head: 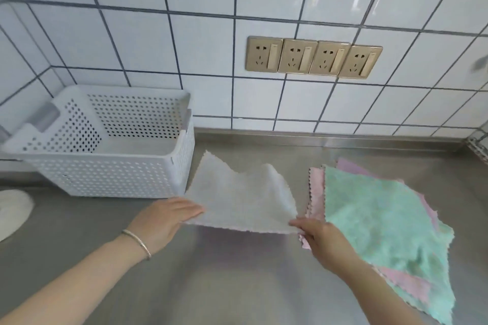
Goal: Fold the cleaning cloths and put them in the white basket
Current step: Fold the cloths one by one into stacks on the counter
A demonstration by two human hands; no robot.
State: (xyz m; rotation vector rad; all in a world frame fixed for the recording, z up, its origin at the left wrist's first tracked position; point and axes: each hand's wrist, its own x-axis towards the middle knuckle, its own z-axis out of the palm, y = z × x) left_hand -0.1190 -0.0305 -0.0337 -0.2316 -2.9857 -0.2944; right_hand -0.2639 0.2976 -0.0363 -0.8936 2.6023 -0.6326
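Both hands pinch the near corners of the grey cloth, left hand and right hand, so its loose far edge could fold crooked or catch the basket.

Stainless steel counter, brushed finish, raised lip at the back against the tiled wall. Directly on it: white perforated basket at back left, sitting upright near the wall corner. Loose stack of cloths at right, teal one on top, pink ones fanned out underneath, edges misaligned. White round object at far left edge, partly cut off, can't tell what it is. Faint pink reflection on the steel at centre.
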